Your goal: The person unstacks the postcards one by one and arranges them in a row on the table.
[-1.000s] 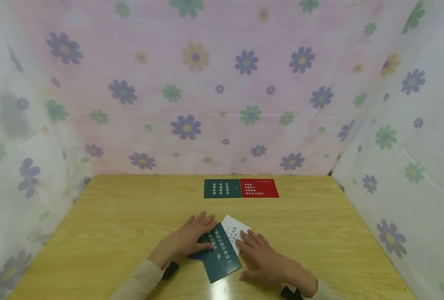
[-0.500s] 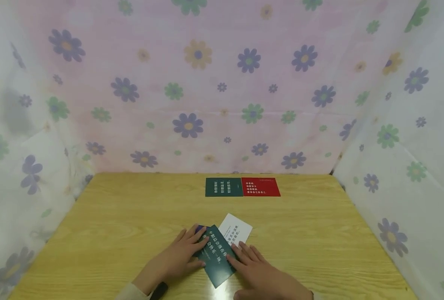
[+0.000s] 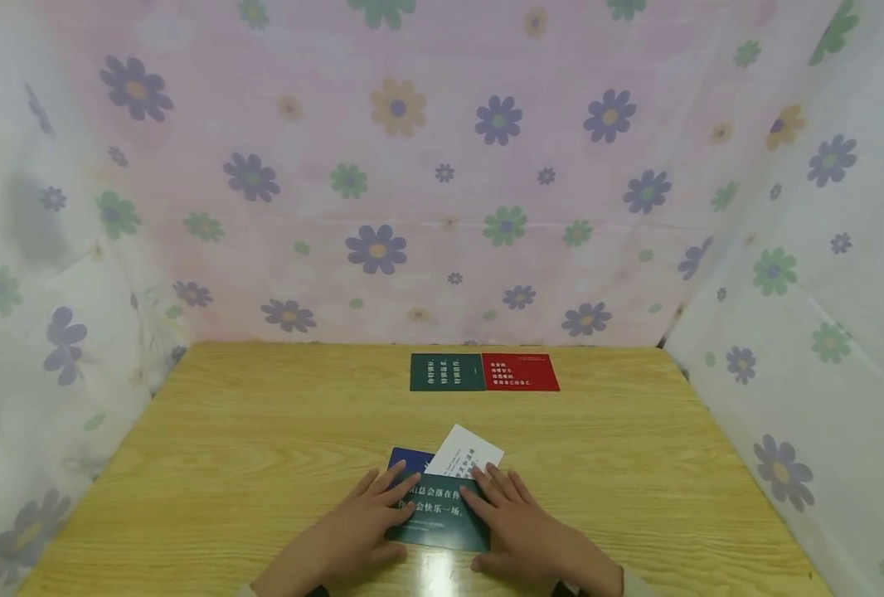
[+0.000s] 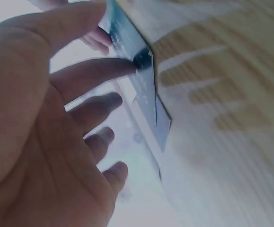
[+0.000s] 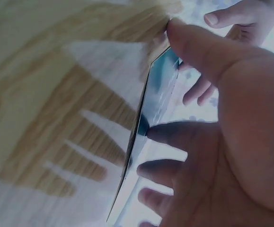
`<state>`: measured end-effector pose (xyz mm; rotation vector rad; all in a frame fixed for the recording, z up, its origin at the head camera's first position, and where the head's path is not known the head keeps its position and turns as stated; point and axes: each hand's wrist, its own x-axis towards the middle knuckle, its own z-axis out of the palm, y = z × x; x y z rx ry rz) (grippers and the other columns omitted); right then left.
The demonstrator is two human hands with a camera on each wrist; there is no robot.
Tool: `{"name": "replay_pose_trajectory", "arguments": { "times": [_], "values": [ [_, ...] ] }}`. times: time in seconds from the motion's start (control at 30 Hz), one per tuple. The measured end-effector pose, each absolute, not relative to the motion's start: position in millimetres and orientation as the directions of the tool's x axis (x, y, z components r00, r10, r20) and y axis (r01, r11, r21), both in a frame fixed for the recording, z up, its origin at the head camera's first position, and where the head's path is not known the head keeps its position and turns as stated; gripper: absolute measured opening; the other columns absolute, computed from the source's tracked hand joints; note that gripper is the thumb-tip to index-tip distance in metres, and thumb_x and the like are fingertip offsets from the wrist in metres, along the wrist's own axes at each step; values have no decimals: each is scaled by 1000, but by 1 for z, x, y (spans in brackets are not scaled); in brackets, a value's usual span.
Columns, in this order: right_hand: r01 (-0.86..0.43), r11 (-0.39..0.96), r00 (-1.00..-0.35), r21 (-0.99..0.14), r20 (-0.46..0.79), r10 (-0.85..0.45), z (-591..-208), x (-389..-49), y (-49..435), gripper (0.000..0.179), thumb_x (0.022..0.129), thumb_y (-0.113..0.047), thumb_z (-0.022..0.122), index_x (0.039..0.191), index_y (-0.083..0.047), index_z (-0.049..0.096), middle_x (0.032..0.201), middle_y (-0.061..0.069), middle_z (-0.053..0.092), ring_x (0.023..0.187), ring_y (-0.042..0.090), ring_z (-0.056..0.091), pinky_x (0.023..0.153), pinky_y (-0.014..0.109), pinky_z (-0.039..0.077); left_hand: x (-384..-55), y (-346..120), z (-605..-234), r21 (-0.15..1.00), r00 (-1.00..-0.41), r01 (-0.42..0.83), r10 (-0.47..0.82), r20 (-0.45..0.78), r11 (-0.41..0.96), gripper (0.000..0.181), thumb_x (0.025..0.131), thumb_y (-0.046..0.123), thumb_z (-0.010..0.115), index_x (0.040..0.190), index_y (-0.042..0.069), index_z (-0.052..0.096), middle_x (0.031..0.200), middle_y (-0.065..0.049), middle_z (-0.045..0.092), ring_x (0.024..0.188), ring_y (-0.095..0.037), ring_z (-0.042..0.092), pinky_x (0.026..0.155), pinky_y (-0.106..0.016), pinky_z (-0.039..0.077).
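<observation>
The near green card (image 3: 440, 522) reads "总会落在你" and "会快乐一场", partly covered. The far green card (image 3: 447, 372) bears "特别温柔" sideways; the red card (image 3: 521, 372), "你要努力". The white card (image 3: 457, 454) carries print too small to read surely.

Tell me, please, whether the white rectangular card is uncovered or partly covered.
Partly covered: the nearer dark green rectangular card lies over part of the white card.

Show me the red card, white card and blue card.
Red card (image 3: 521, 372): head view, middle of its face.
White card (image 3: 463, 452): head view, its uncovered part.
Blue card (image 3: 412, 457): head view, its uncovered part.
</observation>
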<state>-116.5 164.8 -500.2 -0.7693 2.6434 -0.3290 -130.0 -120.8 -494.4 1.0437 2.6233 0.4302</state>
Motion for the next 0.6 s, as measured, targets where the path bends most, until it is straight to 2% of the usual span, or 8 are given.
{"name": "replay_pose_trajectory", "arguments": {
  "times": [0.1,0.27,0.4,0.6],
  "values": [
    [-443,838,-816,-318,-243,-524,-500,-119,165,94,83,-59,75,157,-15,40,167,11,29,156,36,17,125,63,12,-132,-124,-492,361,-710,619,693,-123,698,66,92,46,71,148,15,55,165,-7,34,156,-34,18,124,-61,19],
    [-393,857,-866,-334,-179,-467,-501,-119,171,104,75,-57,84,153,-1,43,164,18,33,153,43,21,122,68,14,-140,-134,-495,356,-748,599,660,-73,718,87,84,46,80,154,7,45,167,-14,27,157,-37,15,125,-61,16],
    [-372,859,-882,-353,-153,-445,-500,-118,175,106,72,-57,86,148,5,46,162,22,34,151,47,22,120,70,18,-145,-141,-500,365,-762,577,642,-82,731,97,81,51,80,155,4,40,168,-18,21,157,-38,11,126,-59,13],
    [-365,848,-886,-384,-136,-443,-499,-117,175,101,71,-52,90,143,8,51,159,24,38,150,50,24,119,70,20,-149,-146,-502,417,-767,542,633,-109,729,101,78,53,83,156,5,39,168,-20,19,157,-40,7,126,-59,10]
  ]
}}
